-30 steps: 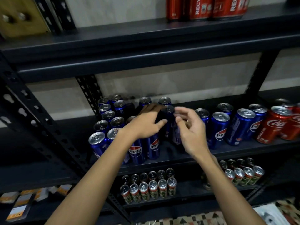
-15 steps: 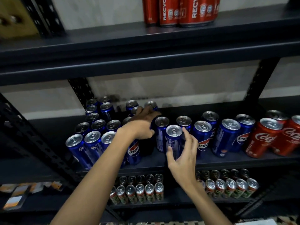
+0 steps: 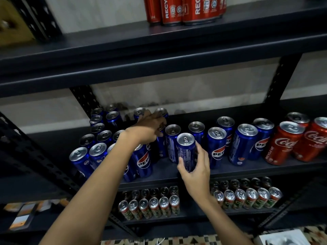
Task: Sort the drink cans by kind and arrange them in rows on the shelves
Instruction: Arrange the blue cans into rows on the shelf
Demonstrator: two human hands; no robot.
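Observation:
Several blue Pepsi cans (image 3: 216,147) stand on the middle shelf (image 3: 164,171), packed in rows at the left and looser toward the right. My right hand (image 3: 195,169) grips one blue can (image 3: 186,151) near the shelf's front edge, thumb on its left side and fingers on its right. My left hand (image 3: 149,129) reaches deeper into the shelf among the cans, fingers curled over a can (image 3: 161,138) that is mostly hidden. Red Coca-Cola cans (image 3: 283,142) stand at the right end of the same shelf.
More red cans (image 3: 184,9) stand on the top shelf (image 3: 106,41). Small green-and-red cans (image 3: 154,206) fill rows on the lower shelf. Perforated black uprights (image 3: 83,99) frame the bays. Boxes (image 3: 23,216) lie at the lower left.
My right hand has closed round the front blue can. My left hand has pushed further back among the cans. The view has shifted left and up.

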